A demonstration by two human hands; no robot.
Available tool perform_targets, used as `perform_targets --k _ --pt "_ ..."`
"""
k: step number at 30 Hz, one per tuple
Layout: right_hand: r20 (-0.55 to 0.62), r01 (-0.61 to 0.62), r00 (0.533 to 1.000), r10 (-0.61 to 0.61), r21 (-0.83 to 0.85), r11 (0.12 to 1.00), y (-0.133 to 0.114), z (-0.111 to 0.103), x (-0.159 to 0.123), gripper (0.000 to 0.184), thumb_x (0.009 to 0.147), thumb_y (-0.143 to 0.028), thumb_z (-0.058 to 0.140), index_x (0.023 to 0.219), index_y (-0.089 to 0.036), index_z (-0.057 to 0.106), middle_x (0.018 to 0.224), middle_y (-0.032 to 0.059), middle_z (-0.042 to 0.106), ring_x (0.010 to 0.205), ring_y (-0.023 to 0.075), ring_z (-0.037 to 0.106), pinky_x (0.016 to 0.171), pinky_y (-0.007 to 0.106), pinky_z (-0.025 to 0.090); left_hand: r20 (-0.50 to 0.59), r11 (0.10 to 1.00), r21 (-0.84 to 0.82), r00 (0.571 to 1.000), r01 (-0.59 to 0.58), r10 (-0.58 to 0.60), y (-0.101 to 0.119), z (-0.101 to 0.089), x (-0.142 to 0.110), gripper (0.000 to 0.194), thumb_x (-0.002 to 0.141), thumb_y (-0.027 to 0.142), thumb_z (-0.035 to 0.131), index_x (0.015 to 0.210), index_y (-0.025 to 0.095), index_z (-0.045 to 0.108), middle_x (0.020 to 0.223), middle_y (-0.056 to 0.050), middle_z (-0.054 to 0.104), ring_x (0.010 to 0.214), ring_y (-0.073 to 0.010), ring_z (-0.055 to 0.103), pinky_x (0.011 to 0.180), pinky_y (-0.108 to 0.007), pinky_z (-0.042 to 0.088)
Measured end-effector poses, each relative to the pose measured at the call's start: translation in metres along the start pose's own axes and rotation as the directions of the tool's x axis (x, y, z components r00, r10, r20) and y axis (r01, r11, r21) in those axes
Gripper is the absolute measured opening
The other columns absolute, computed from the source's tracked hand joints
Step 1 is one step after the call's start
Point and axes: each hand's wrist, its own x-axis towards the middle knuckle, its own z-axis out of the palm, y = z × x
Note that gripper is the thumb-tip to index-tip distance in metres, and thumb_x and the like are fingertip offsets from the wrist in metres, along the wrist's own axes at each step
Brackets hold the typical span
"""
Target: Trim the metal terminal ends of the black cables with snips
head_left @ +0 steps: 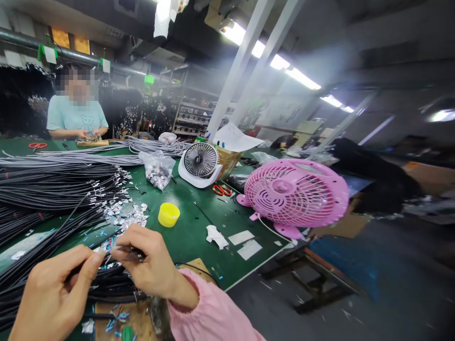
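From where I stand, the green desk (188, 232) fills most of the work area. Its bare edge slants past the right sleeve (209, 308), with floor beyond. The black cables (53, 187) crowd the left side, their stripped-looking ends pointing inward, and the pink fan (296, 192) stands at the far right corner, so the freest room lies between it and the hands.

The left hand (59, 289) has thumb and forefinger pressed together; I can't tell what they grip. The right hand (151, 258) is curled narrow around a dark slim piece (140, 255), mostly hidden, just beside the left fingertips. I'd judge this to be close fingertip work on a cable end, and the next move calls for a steady pinch and small motions.

The yellow cup (169, 215) sits beyond the right hand; foil scraps (124, 213) litter the desk near the cable ends.
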Motion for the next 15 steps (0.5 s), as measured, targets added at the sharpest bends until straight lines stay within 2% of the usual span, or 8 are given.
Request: perform_targets --k 2,4,6,7,8,10,12,15 --pt "0.031 -0.001 1.000 -0.001 0.056 0.998 0.003 0.001 -0.001 0.030 0.098 -0.038 0.071 0.075 -0.020 0.067 0.070 0.0005 0.062 0.065 0.0142 0.054 0.063 0.027 0.048 0.036 1.000 0.001 0.999 0.008 -0.008 -0.002 -0.001 0.000 0.052 0.094 0.041 0.054 0.045 0.025 0.045 0.041 0.009 0.037 0.031 -0.0070 0.036 0.032 -0.017 0.028" --pt "0.092 -0.154 0.986 0.136 0.227 0.962 0.004 0.003 -0.001 0.038 0.096 -0.046 0.072 0.069 -0.021 0.062 0.063 -0.0022 0.055 0.058 0.0125 0.050 0.054 0.025 0.043 0.082 0.996 -0.068 0.995 0.061 -0.055 -0.005 -0.002 0.002 0.054 0.095 0.048 0.056 0.046 0.024 0.052 0.042 0.007 0.046 0.034 -0.0080 0.043 0.035 -0.016 0.033" --pt "0.221 -0.362 0.930 0.293 0.431 0.826 0.003 0.007 0.000 0.045 0.093 -0.056 0.072 0.066 -0.022 0.056 0.054 -0.0059 0.045 0.049 0.0105 0.041 0.044 0.024 0.034 0.131 0.978 -0.168 0.986 0.123 -0.102 -0.007 -0.002 0.004 0.052 0.092 0.056 0.063 0.051 0.024 0.064 0.047 0.005 0.060 0.040 -0.0101 0.055 0.039 -0.016 0.042" --pt "0.268 -0.431 0.902 0.339 0.491 0.757 0.002 0.008 0.000 0.046 0.091 -0.058 0.071 0.066 -0.022 0.055 0.052 -0.0072 0.041 0.046 0.0098 0.036 0.042 0.023 0.030 0.142 0.967 -0.205 0.982 0.151 -0.123 -0.008 -0.002 0.004 0.048 0.090 0.058 0.067 0.055 0.024 0.070 0.052 0.003 0.067 0.044 -0.0117 0.060 0.043 -0.017 0.046" --pt "0.270 -0.457 0.890 0.369 0.517 0.724 0.001 0.010 0.000 0.046 0.088 -0.059 0.073 0.066 -0.023 0.054 0.051 -0.0078 0.039 0.045 0.0094 0.034 0.041 0.023 0.028 0.139 0.959 -0.235 0.982 0.161 -0.130 -0.010 -0.001 0.004 0.044 0.087 0.058 0.072 0.058 0.025 0.074 0.056 0.002 0.071 0.047 -0.0132 0.065 0.045 -0.018 0.049" --pt "0.146 -0.415 0.906 0.397 0.486 0.769 0.000 0.011 0.000 0.044 0.084 -0.054 0.077 0.063 -0.022 0.054 0.053 -0.0068 0.042 0.049 0.0096 0.036 0.043 0.023 0.028 0.079 0.958 -0.239 0.987 0.157 -0.142 -0.013 0.001 0.001 0.032 0.086 0.051 0.075 0.065 0.027 0.078 0.062 0.002 0.074 0.053 -0.0149 0.068 0.047 -0.019 0.050" --pt "0.007 -0.368 0.915 0.402 0.418 0.831 0.000 0.012 0.000 0.042 0.082 -0.047 0.079 0.061 -0.021 0.054 0.055 -0.0051 0.047 0.052 0.0101 0.039 0.045 0.023 0.029 0.045 0.971 -0.200 0.991 0.132 -0.125 -0.014 0.003 -0.004 0.022 0.086 0.044 0.075 0.071 0.029 0.079 0.063 0.003 0.071 0.053 -0.0143 0.065 0.046 -0.021 0.047" --pt "0.017 -0.429 0.881 0.474 0.454 0.781 0.004 0.013 0.000 0.035 0.081 -0.043 0.079 0.063 -0.021 0.059 0.054 -0.0055 0.046 0.050 0.0098 0.038 0.044 0.023 0.028 0.059 0.975 -0.151 0.986 0.165 -0.158 -0.011 0.004 -0.007 0.027 0.089 0.046 0.071 0.070 0.029 0.076 0.059 0.005 0.063 0.052 -0.0132 0.056 0.047 -0.022 0.044"
